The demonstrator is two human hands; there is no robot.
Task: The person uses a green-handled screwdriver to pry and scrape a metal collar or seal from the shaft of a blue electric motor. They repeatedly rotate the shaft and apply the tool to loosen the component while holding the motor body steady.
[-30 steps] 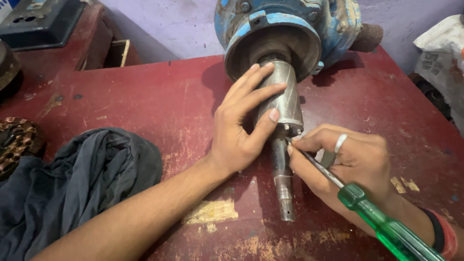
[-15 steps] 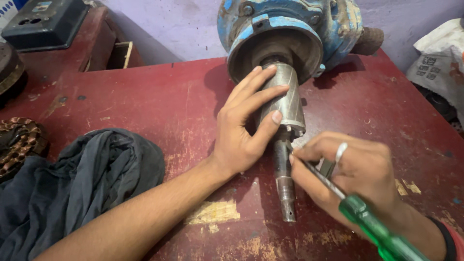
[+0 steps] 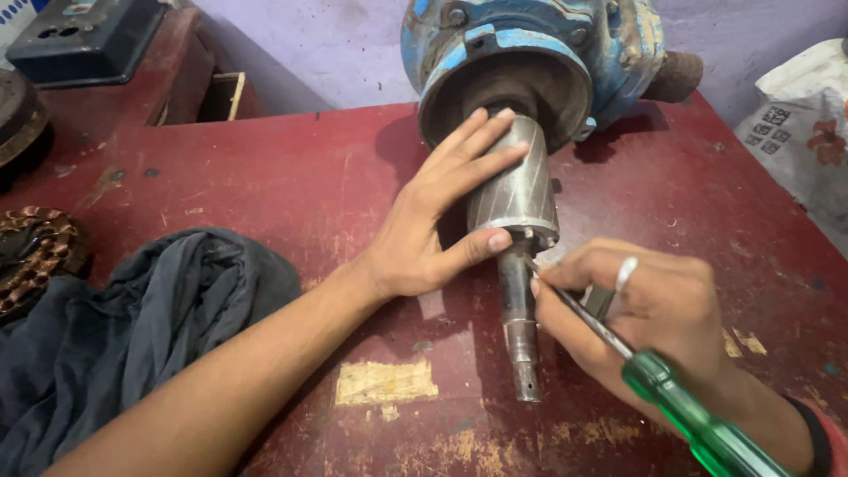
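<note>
Against the blue motor housing (image 3: 530,53), your right hand (image 3: 645,309) has slid a little further down and away over the last second, and the green screwdriver handle (image 3: 698,420) has sunk with it toward the bottom edge of the view. The screwdriver's tip, which sat beside the rotor's (image 3: 517,190) lower end, now touches the shaft (image 3: 517,309) just below it. Your head has tipped slightly, so the housing sits a touch further right.

light: soft, even, from above | shadows: faint, cast left of rotor (image 3: 515,187) on bench (image 3: 265,185) | glare: mild on rotor | focus: sharp centrally, edges slightly stretched
</note>
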